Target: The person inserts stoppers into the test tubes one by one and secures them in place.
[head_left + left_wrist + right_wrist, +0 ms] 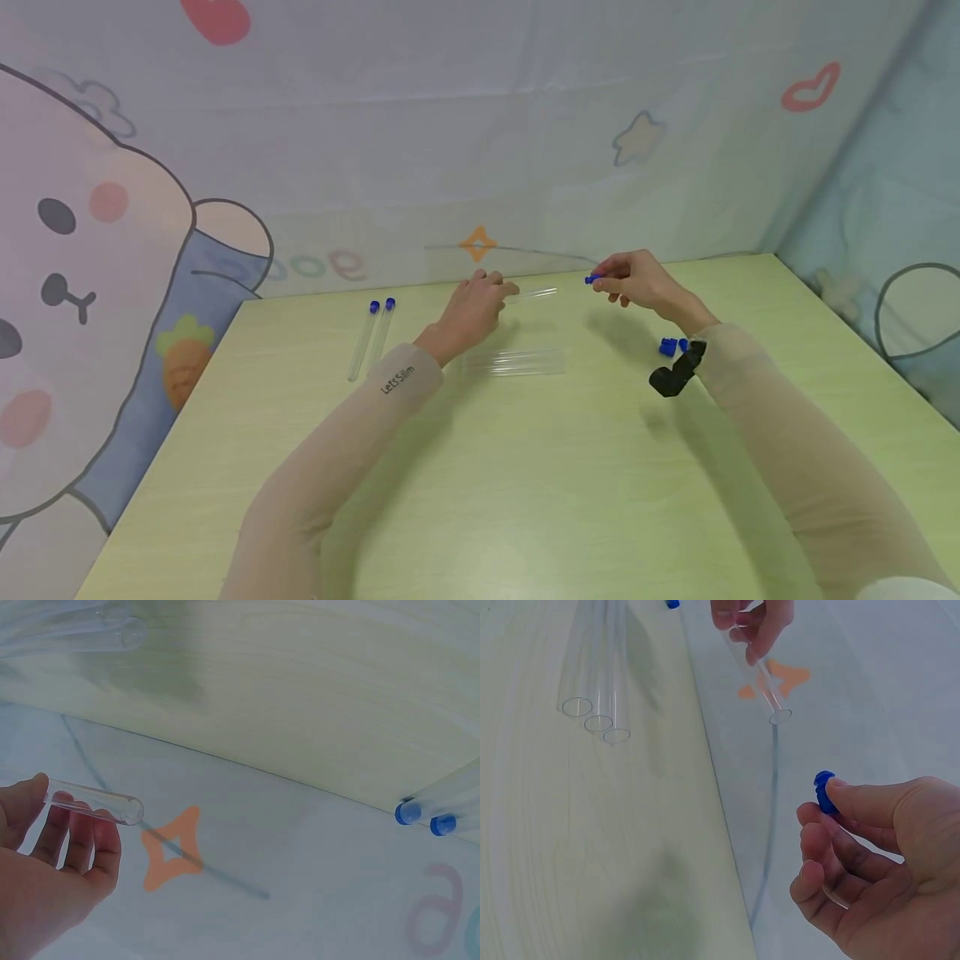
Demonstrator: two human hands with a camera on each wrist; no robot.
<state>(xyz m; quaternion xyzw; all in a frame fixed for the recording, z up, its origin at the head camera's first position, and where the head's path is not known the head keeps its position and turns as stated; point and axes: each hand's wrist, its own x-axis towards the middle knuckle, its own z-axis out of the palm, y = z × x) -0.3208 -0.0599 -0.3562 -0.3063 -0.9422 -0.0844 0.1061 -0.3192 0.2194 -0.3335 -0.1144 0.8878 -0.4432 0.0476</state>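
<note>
The left hand (471,310) grasps a clear, slender tube with a rounded closed end (536,293), pinching it between thumb and fingers near the back edge of the pale wood-grain worktop (525,483). The tube's open rim points toward the right hand (637,282), which pinches 1 small blue ridged stopper (824,793) between thumb and fingertips. Stopper and rim are apart, with a gap between them.

Nearer the person, 3 clear, uncapped tubes (517,362) lie side by side on the worktop, their open ends facing right. To the left lie 2 clear tubes with blue caps (367,337), next to each other. Near the right forearm, at least 2 loose blue stoppers (667,347) sit together; the sleeve may hide more.

The step in hand appears to be bringing this stopper and tube together for capping. The next move probably calls for lining the stopper's narrower end up with the open rim, then pressing it in straight while the left hand steadies the thin, smooth tube.
</note>
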